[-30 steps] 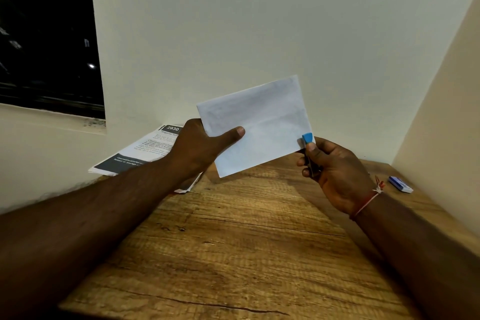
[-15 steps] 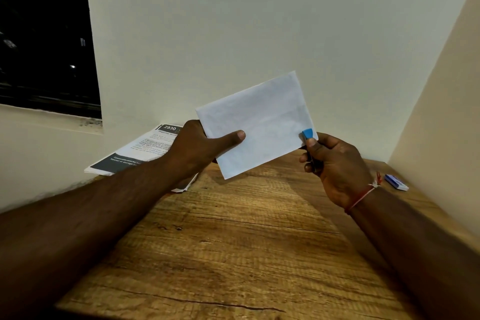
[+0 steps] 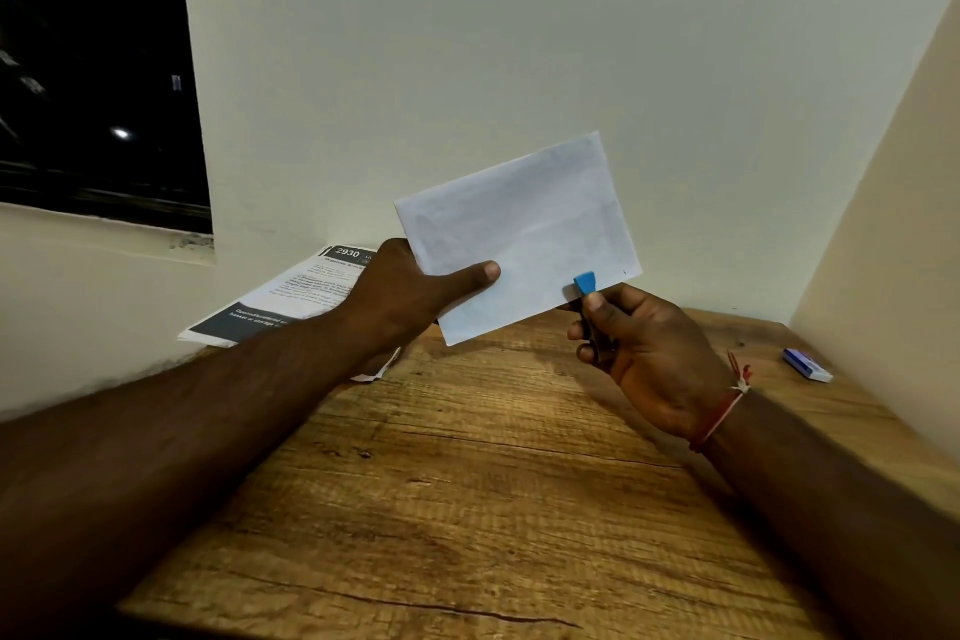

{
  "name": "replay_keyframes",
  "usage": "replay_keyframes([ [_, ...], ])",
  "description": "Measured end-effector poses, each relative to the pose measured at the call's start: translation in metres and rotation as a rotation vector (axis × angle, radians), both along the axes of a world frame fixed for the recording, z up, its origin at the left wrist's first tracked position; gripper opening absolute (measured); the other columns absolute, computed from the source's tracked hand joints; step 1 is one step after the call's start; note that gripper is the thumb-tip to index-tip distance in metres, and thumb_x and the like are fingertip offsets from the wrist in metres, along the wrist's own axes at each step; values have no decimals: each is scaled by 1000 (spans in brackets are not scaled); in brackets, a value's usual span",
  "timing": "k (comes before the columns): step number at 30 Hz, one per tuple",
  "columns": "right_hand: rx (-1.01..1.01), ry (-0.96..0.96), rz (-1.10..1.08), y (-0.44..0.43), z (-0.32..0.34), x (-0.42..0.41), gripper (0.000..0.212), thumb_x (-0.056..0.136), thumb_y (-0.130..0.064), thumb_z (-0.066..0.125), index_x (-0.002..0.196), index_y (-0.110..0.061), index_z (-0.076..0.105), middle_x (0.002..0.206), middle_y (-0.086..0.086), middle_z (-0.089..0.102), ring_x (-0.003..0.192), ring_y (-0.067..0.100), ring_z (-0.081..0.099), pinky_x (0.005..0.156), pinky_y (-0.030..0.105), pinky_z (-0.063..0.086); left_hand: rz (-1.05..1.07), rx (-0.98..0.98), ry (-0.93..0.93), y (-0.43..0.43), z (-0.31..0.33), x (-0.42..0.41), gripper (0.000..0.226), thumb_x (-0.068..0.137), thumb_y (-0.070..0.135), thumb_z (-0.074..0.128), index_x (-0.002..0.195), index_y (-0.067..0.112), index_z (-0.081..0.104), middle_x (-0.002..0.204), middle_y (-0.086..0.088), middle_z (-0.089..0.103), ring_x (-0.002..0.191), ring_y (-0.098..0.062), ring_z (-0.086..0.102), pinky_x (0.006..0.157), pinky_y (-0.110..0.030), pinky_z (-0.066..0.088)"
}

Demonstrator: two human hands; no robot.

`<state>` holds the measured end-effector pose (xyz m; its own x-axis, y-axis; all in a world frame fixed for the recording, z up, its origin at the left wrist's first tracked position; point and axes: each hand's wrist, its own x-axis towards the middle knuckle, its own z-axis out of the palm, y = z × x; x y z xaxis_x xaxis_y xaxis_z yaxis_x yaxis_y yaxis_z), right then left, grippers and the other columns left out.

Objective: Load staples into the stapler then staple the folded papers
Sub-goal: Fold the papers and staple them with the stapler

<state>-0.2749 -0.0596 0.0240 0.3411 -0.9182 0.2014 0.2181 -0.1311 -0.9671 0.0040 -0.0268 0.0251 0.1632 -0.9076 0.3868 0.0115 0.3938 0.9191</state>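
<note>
Head view: the wooden table point(image 3: 467, 509) sits in a corner, with a wall along its far edge and another close on the right; the near and middle of its top lie bare. At the far left a printed leaflet point(image 3: 291, 299) rests against the wall, partly covered by the left forearm. At the far right edge a small blue-and-white box point(image 3: 807, 365) lies just beside the right wall.

The left hand point(image 3: 410, 299) is closed on the folded papers point(image 3: 519, 237), thumb across the front near the lower left corner, holding them tilted above the table. The right hand point(image 3: 644, 353) is curled around the stapler point(image 3: 586, 287), whose blue tip sits on the papers' lower right edge.

Most of the stapler is hidden inside the fist.
</note>
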Motion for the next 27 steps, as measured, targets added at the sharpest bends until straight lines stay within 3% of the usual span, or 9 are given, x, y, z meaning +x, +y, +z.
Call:
replay_keyframes([
  [7, -15, 1, -16, 3, 0, 1, 41, 90, -24, 73, 123, -2, 76, 99, 0, 80, 86, 15, 71, 73, 32, 54, -18, -10, -12, -3, -2, 2, 73, 70, 46, 106, 132, 19, 79, 128, -4, 85, 121, -28, 82, 109, -60, 63],
  [14, -34, 12, -51, 1, -1, 1, 42, 91, -24, 73, 125, 0, 75, 103, 2, 82, 84, 15, 71, 70, 31, 55, -70, -8, 11, -5, -4, 2, 75, 72, 42, 106, 136, 17, 77, 133, -6, 83, 127, -31, 79, 113, -62, 60],
  [19, -72, 36, -112, -1, -1, 2, 38, 92, -23, 76, 121, 1, 76, 104, 8, 82, 81, 18, 70, 69, 33, 53, -84, -11, 15, -1, -3, -1, 64, 79, 32, 102, 136, 17, 77, 133, -6, 83, 126, -29, 80, 112, -62, 61],
  [23, -85, 73, -180, -1, 1, 2, 24, 105, -12, 70, 122, 3, 76, 104, 9, 83, 77, 15, 70, 65, 31, 54, -74, -10, 1, 0, -3, -2, 64, 80, 33, 102, 137, 20, 76, 133, -4, 83, 126, -28, 80, 111, -64, 61],
  [27, -106, 96, -243, 1, 3, 5, 19, 105, -11, 70, 118, 1, 77, 90, 4, 82, 71, 15, 69, 61, 30, 53, -39, -2, -46, 3, -2, -4, 61, 81, 35, 102, 135, 22, 77, 130, -2, 85, 122, -26, 81, 106, -65, 64],
])
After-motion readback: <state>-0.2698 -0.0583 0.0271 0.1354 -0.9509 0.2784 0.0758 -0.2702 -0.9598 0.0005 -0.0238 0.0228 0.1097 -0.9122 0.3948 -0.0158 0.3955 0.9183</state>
